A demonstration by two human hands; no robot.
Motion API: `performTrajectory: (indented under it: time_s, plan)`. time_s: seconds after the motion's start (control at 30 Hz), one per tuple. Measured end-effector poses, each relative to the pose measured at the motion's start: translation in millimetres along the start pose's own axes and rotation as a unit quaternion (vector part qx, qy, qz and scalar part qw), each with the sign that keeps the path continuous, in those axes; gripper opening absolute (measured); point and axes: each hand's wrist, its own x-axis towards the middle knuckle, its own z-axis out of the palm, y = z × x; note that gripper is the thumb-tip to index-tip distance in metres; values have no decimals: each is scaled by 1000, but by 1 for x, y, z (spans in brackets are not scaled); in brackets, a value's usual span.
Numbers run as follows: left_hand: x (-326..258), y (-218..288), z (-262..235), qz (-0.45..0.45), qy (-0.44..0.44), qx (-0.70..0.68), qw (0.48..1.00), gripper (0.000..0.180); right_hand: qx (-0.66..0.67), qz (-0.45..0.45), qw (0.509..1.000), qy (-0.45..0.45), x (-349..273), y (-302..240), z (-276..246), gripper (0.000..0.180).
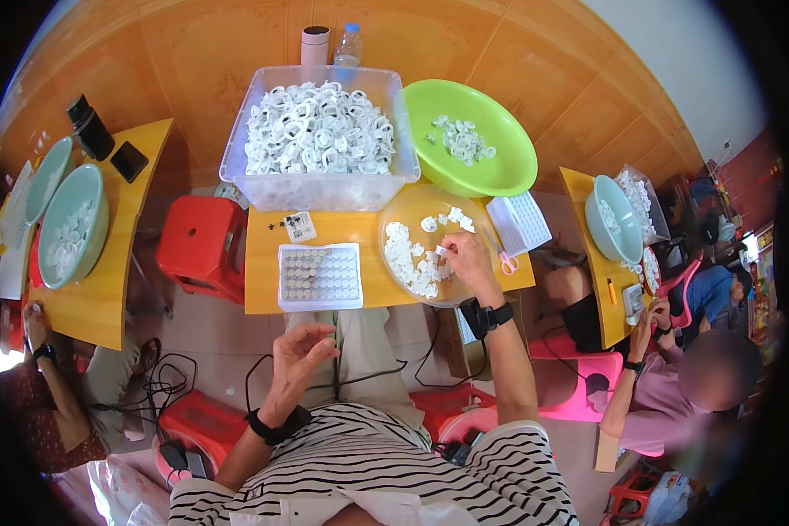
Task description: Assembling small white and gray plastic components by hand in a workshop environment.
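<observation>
My right hand (468, 259) reaches over a round, shallow clear tray (393, 230), its fingertips pinched on a small white piece (442, 252). Loose white plastic parts (402, 254) lie in the tray, heaped mostly on its left side. My left hand (302, 358) hangs just off the table's front edge, palm turned inward. Its fingers are bent, a gap shows between thumb and forefinger, and nothing is visible in it. Close in front of that hand sits a white tray (340, 302) with rows of small round pieces, greyer on the left side.
Behind stand a clear bin (237, 167) full of white ring-shaped parts and a green basin (515, 162). A white gridded tray stack (519, 223) and pink scissors (508, 263) lie right. Small black bits (276, 225) lie beside a plastic bag (301, 226). People work at both side tables.
</observation>
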Motion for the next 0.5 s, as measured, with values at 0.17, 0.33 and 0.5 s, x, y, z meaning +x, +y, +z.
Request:
performTrajectory:
  time_s: [0.17,0.33,0.5]
  plan:
    - [-6,2,5,-25,1,9,1000,20,61,8,997,38,-9,-24,-18,6]
    - [-3,0,3,-28,-38,-15,999,23,189,-30,980,55,-48,-96,-39,10]
    - [-4,12,12,-86,-61,-142,984,28,261,-141,954,39,-90,-152,-26,15]
